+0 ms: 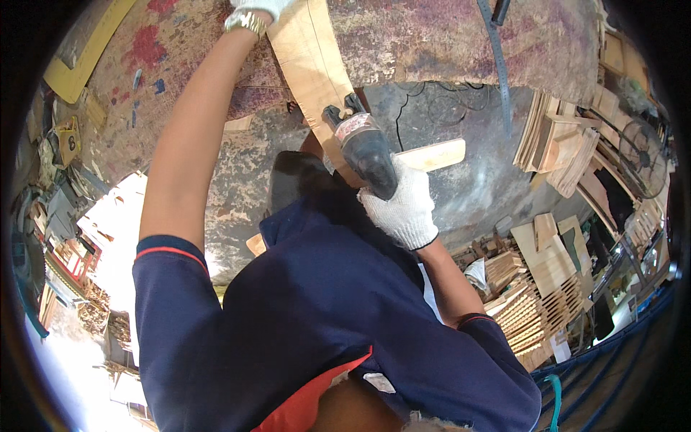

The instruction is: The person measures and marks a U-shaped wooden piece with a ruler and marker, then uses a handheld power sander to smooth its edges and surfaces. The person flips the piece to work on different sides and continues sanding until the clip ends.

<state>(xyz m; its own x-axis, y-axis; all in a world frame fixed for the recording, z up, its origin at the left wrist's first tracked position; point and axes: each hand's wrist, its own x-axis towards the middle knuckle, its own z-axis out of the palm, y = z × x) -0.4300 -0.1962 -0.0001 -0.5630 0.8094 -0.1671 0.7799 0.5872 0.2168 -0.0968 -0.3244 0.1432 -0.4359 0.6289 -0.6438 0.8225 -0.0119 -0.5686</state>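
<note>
A long pale wooden board (308, 50) with drawn lines lies over the near edge of a stained worktable (410, 39), its near end jutting out over the floor. A black power tool, apparently a jigsaw (363, 147), rests on that near part. My right hand (399, 209), in a white knit glove, is closed around the tool's rear. My left hand (259, 9), also gloved and with a wristwatch, is at the board's far left edge at the top of the view; its fingers are mostly cut off.
A short wooden piece (439, 153) is below the board at right. A steel ruler (497, 72) hangs over the table edge. Wood stacks (547, 137), a standing fan (640, 155) and cut boards (540, 259) are at right; a yellow square (72, 79) and clutter lie at left.
</note>
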